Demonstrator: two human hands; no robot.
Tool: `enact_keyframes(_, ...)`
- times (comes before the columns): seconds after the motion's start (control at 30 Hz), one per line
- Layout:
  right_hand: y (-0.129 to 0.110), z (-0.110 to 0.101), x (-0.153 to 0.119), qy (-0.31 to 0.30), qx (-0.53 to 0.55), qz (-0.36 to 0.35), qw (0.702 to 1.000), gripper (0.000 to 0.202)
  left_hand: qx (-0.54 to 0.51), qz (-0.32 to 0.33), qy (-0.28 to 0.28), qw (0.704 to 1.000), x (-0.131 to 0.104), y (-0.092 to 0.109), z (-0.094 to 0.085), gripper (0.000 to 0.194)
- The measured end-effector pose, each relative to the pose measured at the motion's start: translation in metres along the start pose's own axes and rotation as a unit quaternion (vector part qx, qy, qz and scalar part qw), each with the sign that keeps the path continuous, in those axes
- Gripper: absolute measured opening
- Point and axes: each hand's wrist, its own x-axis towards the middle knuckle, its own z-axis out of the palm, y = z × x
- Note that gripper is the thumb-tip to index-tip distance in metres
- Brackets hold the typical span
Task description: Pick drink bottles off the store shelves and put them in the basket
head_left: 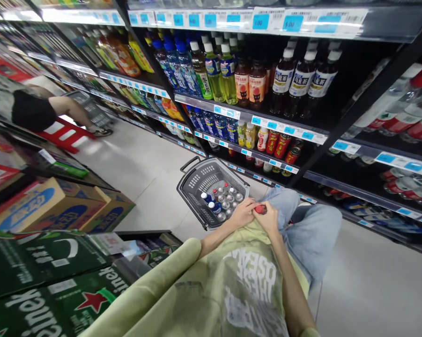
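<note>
red-capped bottle (pixel 260 209) sits gripped between both hands, the left hand (pixel 243 213) and right hand (pixel 270 218) with fingers closed around it, just beside a grey basket (pixel 196 180) of bottles on the shop floor (pixel 144 173).

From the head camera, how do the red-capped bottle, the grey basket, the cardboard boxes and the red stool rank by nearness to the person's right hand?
1. Red-capped bottle: held between the right hand and left hand.
2. Grey basket: on the floor just left of the hands.
3. Cardboard boxes: far left, on the floor.
4. Red stool: farthest, up the aisle, under another person.
</note>
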Motion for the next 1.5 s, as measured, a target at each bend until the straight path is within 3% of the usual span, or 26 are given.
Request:
enact_keyframes(0.17, 0.011, 0.001, -0.003, -0.082, 0.039, -0.016, 0.996, 0.042, 0.002, -0.101, 0.102, 0.990, -0.013, -0.014, -0.006, 0.032)
enact_keyframes(0.27, 0.020, -0.001, -0.005, -0.086, 0.045, -0.005, 0.995, 0.046, 0.016, -0.187, 0.174, 0.967, -0.018, -0.028, -0.023, 0.023)
enact_keyframes(0.33, 0.023, -0.001, -0.006, -0.079, 0.046, 0.005, 0.996, 0.044, 0.039, -0.221, 0.191, 0.955, -0.021, -0.041, -0.041, 0.022)
enact_keyframes(0.47, 0.024, -0.001, -0.008, -0.074, 0.044, 0.009, 0.996, 0.038, 0.118, -0.290, 0.187, 0.931, -0.025, -0.080, -0.090, 0.022)
enact_keyframes(0.6, 0.022, 0.001, -0.009, -0.067, 0.029, 0.004, 0.997, 0.037, 0.196, -0.365, 0.162, 0.895, -0.033, -0.131, -0.137, 0.022)
enact_keyframes(0.8, 0.018, 0.007, -0.009, -0.056, -0.009, -0.006, 0.998, 0.033, 0.242, -0.459, 0.082, 0.851, -0.067, -0.219, -0.173, 0.023)
enact_keyframes(0.93, 0.014, 0.015, -0.008, -0.047, -0.040, -0.021, 0.998, 0.026, 0.254, -0.510, 0.005, 0.822, -0.102, -0.263, -0.182, 0.022)
enact_keyframes(1.1, 0.009, 0.024, -0.004, -0.033, -0.080, -0.033, 0.996, 0.023, 0.250, -0.506, -0.077, 0.822, -0.132, -0.291, -0.181, 0.021)
enact_keyframes(1.5, 0.001, 0.042, 0.001, -0.014, -0.154, -0.042, 0.987, 0.018, 0.241, -0.488, -0.236, 0.805, -0.135, -0.362, -0.150, 0.032)
